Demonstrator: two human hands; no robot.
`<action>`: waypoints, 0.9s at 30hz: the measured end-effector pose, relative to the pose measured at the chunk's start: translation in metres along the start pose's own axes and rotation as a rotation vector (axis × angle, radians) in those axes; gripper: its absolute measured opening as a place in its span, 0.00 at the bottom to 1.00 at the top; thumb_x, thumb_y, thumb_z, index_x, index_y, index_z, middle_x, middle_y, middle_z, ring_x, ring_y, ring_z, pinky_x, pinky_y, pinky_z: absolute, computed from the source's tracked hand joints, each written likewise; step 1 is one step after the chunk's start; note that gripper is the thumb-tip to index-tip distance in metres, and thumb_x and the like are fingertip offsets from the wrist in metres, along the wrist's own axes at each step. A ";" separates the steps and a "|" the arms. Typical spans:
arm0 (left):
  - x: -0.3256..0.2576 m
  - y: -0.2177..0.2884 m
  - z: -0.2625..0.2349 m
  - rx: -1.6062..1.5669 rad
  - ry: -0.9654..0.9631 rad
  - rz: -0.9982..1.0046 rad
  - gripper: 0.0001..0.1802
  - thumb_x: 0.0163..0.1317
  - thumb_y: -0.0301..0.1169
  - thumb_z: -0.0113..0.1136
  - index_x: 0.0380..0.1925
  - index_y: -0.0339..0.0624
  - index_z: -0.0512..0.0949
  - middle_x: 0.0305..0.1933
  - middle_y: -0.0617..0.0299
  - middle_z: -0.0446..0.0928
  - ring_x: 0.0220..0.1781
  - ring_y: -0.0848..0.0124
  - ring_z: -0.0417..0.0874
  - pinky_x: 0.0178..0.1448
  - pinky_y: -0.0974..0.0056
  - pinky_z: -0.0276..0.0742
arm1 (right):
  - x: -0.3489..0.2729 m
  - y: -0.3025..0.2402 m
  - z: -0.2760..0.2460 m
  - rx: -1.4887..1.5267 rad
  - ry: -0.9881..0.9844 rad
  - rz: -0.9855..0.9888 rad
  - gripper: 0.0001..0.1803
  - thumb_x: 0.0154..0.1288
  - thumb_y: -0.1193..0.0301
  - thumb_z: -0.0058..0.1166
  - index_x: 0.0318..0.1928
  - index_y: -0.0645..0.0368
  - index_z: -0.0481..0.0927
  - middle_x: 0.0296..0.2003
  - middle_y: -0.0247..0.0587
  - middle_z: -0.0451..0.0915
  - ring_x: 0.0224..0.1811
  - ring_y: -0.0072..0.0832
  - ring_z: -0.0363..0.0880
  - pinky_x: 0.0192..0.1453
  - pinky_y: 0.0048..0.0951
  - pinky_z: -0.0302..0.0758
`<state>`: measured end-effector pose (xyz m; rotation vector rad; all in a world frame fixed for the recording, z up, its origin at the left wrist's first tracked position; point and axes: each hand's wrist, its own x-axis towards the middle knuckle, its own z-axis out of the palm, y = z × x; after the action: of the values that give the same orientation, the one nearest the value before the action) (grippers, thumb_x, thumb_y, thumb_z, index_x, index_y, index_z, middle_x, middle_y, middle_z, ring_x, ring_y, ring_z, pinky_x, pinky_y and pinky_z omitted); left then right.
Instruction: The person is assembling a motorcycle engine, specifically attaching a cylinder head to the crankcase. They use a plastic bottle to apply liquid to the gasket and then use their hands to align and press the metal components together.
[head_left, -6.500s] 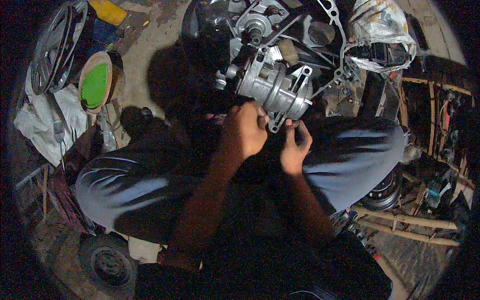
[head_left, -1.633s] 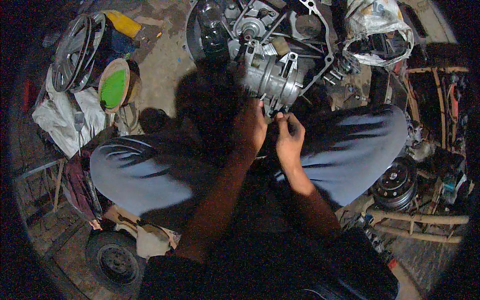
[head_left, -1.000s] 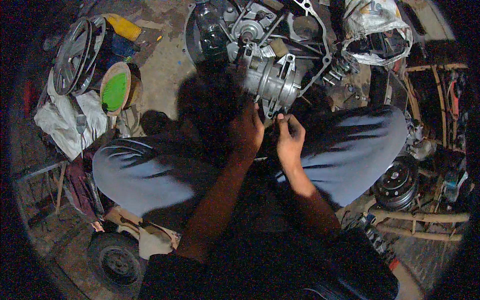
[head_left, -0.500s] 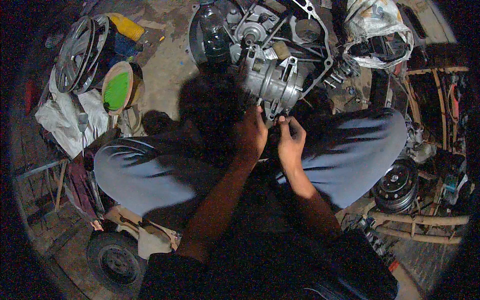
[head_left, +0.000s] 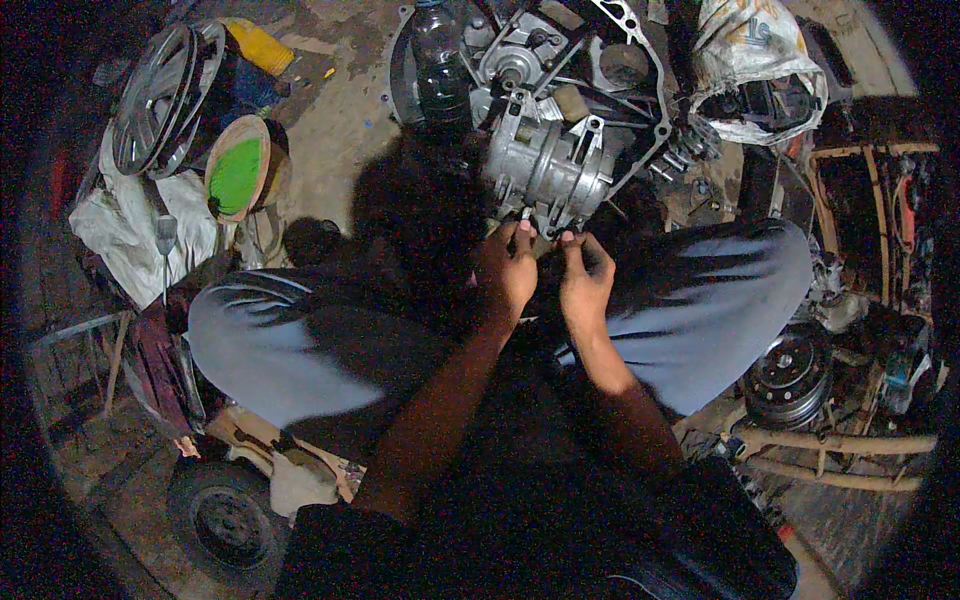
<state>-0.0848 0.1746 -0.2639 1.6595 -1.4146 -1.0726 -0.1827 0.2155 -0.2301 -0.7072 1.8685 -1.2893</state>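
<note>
A silver cylindrical metal housing (head_left: 550,165), which looks like a compressor, lies just beyond my hands, with mounting lugs on its far and near sides. My left hand (head_left: 510,272) is closed at its near edge, thumb and fingertips pinched beside a small pale piece too small to name. Close by on the right, my right hand (head_left: 586,278) is pinched too, its fingertips against the housing's near lug. Whatever lies between those fingers is hidden.
Beyond the housing lie a larger metal casing with a pulley (head_left: 515,68), a thin metal gasket frame (head_left: 657,95) and a dark clear bottle (head_left: 437,70). A white sack (head_left: 750,50) holds parts. Wheel covers (head_left: 155,100), a green-filled bowl (head_left: 240,175) and a tyre (head_left: 225,525) are at left.
My left hand has turned slightly, so its thumb and fingertips now show in the light. More of the housing's left end is lit. My right hand has barely moved.
</note>
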 end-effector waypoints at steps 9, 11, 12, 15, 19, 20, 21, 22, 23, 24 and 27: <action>-0.006 0.003 -0.042 -0.153 -0.107 -0.059 0.17 0.72 0.42 0.60 0.42 0.41 0.89 0.34 0.51 0.87 0.34 0.59 0.86 0.42 0.58 0.79 | -0.020 0.021 0.013 -0.165 -0.083 -0.048 0.09 0.74 0.71 0.58 0.43 0.66 0.85 0.32 0.37 0.83 0.34 0.25 0.81 0.43 0.29 0.77; -0.002 0.000 -0.048 -0.158 -0.192 -0.093 0.17 0.72 0.43 0.61 0.42 0.41 0.89 0.33 0.52 0.88 0.32 0.61 0.86 0.40 0.58 0.79 | -0.025 -0.004 0.014 0.023 -0.230 0.163 0.10 0.75 0.69 0.58 0.44 0.66 0.84 0.32 0.38 0.83 0.30 0.24 0.80 0.37 0.28 0.76; 0.000 -0.005 -0.048 -0.246 -0.250 -0.179 0.17 0.72 0.43 0.61 0.41 0.41 0.89 0.33 0.52 0.88 0.32 0.62 0.86 0.39 0.58 0.79 | -0.027 -0.014 0.016 0.118 -0.304 0.267 0.11 0.75 0.69 0.58 0.44 0.66 0.84 0.32 0.38 0.83 0.28 0.24 0.80 0.35 0.27 0.76; 0.004 -0.025 -0.045 -0.290 -0.286 -0.044 0.18 0.73 0.44 0.60 0.40 0.40 0.89 0.32 0.54 0.88 0.30 0.63 0.86 0.38 0.57 0.79 | -0.026 -0.007 0.020 0.072 -0.390 0.172 0.13 0.77 0.66 0.57 0.41 0.66 0.83 0.31 0.37 0.82 0.25 0.21 0.76 0.29 0.25 0.71; 0.024 -0.014 -0.065 -0.116 -0.450 -0.225 0.19 0.74 0.43 0.59 0.38 0.39 0.89 0.31 0.57 0.88 0.30 0.64 0.85 0.38 0.57 0.79 | -0.024 0.025 0.020 -0.143 -0.238 -0.009 0.14 0.77 0.66 0.57 0.40 0.67 0.82 0.31 0.36 0.83 0.31 0.21 0.76 0.37 0.26 0.72; 0.028 -0.013 -0.074 -0.068 -0.418 -0.249 0.20 0.74 0.43 0.58 0.37 0.39 0.89 0.31 0.57 0.88 0.30 0.64 0.85 0.38 0.57 0.79 | -0.025 0.020 0.023 -0.125 -0.204 -0.015 0.14 0.77 0.66 0.57 0.40 0.67 0.82 0.31 0.36 0.83 0.32 0.21 0.76 0.39 0.27 0.72; 0.031 -0.015 -0.078 -0.027 -0.270 -0.154 0.20 0.74 0.43 0.58 0.37 0.39 0.88 0.31 0.58 0.87 0.30 0.64 0.85 0.39 0.58 0.79 | -0.027 0.015 0.026 -0.107 -0.169 -0.020 0.14 0.77 0.66 0.57 0.40 0.67 0.82 0.31 0.36 0.83 0.34 0.22 0.76 0.41 0.28 0.73; 0.034 -0.018 -0.077 -0.046 -0.169 -0.104 0.19 0.74 0.43 0.58 0.37 0.39 0.88 0.31 0.57 0.87 0.31 0.65 0.85 0.39 0.58 0.79 | -0.029 0.010 0.029 -0.089 -0.133 -0.025 0.14 0.77 0.66 0.56 0.40 0.67 0.82 0.31 0.37 0.83 0.35 0.23 0.77 0.44 0.29 0.73; 0.038 -0.021 -0.071 -0.063 -0.081 -0.045 0.19 0.74 0.43 0.58 0.37 0.39 0.88 0.31 0.57 0.87 0.31 0.66 0.85 0.39 0.59 0.79 | -0.028 0.009 0.030 -0.084 -0.088 -0.033 0.14 0.77 0.67 0.56 0.39 0.68 0.82 0.31 0.37 0.84 0.36 0.23 0.77 0.45 0.29 0.73; 0.042 -0.029 -0.067 -0.132 -0.025 -0.040 0.19 0.74 0.43 0.58 0.38 0.39 0.88 0.32 0.57 0.87 0.31 0.66 0.86 0.39 0.59 0.79 | -0.027 0.005 0.035 -0.075 -0.060 -0.038 0.14 0.77 0.67 0.56 0.39 0.68 0.83 0.31 0.38 0.84 0.36 0.24 0.77 0.46 0.29 0.74; 0.044 -0.028 -0.056 -0.335 -0.017 -0.165 0.18 0.74 0.43 0.60 0.41 0.38 0.87 0.33 0.56 0.86 0.32 0.69 0.86 0.39 0.61 0.79 | -0.025 0.011 0.048 -0.055 0.010 -0.032 0.14 0.77 0.67 0.55 0.38 0.68 0.83 0.31 0.38 0.84 0.36 0.24 0.77 0.46 0.29 0.74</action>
<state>-0.0199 0.1352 -0.2730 1.5411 -1.0514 -1.3379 -0.1291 0.2129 -0.2442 -0.7643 1.9143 -1.2677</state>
